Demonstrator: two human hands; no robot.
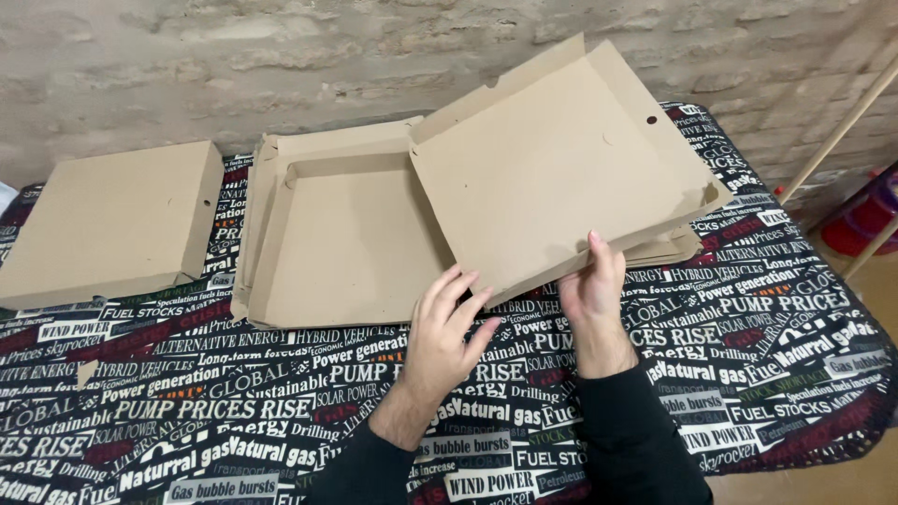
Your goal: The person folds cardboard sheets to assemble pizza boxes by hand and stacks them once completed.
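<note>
My right hand (593,281) grips the near edge of a brown cardboard box lid (552,168), which is tilted up off the table with its side flaps folded. My left hand (447,332) hovers just below the same near edge, fingers spread, holding nothing. To the left of the lid lies an open cardboard box tray (346,243) with raised sides, flat on the table. More flat cardboard (669,251) shows under the lid's right corner.
A closed cardboard box (112,220) sits at the far left of the table. The table wears a dark cloth (234,402) printed with white lettering. A brick wall (281,56) stands behind. A wooden stick (837,131) and red objects (865,220) are at the right.
</note>
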